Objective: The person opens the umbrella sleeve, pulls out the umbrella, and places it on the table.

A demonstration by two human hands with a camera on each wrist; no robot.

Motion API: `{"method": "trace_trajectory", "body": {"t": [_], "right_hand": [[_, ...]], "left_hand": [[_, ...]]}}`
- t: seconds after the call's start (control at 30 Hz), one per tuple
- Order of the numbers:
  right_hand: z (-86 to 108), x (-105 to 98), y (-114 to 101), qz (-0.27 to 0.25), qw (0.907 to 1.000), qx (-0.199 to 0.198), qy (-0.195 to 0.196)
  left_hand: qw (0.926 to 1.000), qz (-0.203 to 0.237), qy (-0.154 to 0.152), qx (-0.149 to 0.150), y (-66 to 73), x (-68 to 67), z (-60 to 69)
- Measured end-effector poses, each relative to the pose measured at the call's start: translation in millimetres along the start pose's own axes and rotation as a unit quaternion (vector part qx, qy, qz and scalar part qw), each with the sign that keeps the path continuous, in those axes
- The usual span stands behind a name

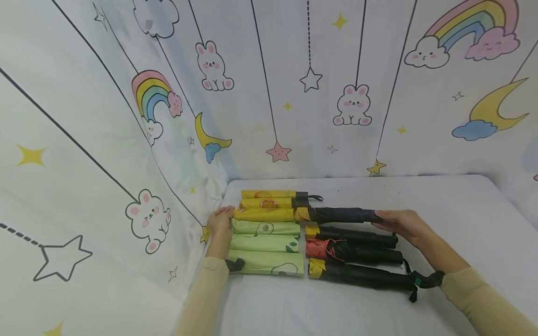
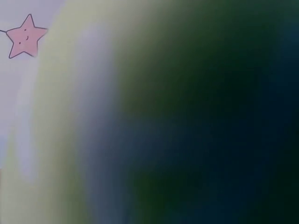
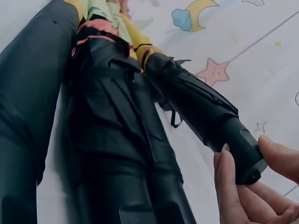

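My right hand (image 1: pixel 399 223) pinches the handle end of a folded black umbrella (image 1: pixel 344 215) with a yellow tip; the right wrist view shows thumb and fingers on either side of its black handle (image 3: pixel 238 154). That umbrella's yellow tip meets the right end of a yellow folded umbrella (image 1: pixel 265 214). At this yellow umbrella's left end rests my left hand (image 1: pixel 220 221), fingers extended against it. Three pale green avocado-print umbrellas (image 1: pixel 265 242) lie in front of it. The left wrist view is mostly a dark blur.
Two yellow umbrellas (image 1: pixel 269 203) with fruit prints lie at the back. In the right-hand column are a black umbrella with a red tip (image 1: pixel 370 254) and two with yellow tips (image 1: pixel 361 275). Behind the white table (image 1: pixel 462 200) hangs a printed cloth (image 1: pixel 252 116).
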State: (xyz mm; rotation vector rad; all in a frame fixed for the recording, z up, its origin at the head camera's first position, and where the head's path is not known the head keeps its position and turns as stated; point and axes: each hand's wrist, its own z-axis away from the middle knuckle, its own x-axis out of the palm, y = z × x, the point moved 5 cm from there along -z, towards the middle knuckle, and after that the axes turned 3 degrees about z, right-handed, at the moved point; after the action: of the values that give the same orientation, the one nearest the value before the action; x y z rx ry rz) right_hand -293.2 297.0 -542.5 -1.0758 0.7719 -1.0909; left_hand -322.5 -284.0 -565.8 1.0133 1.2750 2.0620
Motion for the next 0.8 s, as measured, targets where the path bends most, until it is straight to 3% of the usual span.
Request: {"method": "trace_trajectory", "body": {"t": [0.47, 0.8], "right_hand": [[-5.7, -16.0, 19.4, 0.031, 0.9989, 0.033, 0.013], [-12.0, -26.9, 28.9, 0.143, 0.9878, 0.039, 0.050]], "left_hand": [[0.9999, 0.011, -0.004, -0.009, 2.8, 1.1, 1.5], [1.0000, -0.008, 0.002, 0.000, 2.0, 1.6, 0.6]]}}
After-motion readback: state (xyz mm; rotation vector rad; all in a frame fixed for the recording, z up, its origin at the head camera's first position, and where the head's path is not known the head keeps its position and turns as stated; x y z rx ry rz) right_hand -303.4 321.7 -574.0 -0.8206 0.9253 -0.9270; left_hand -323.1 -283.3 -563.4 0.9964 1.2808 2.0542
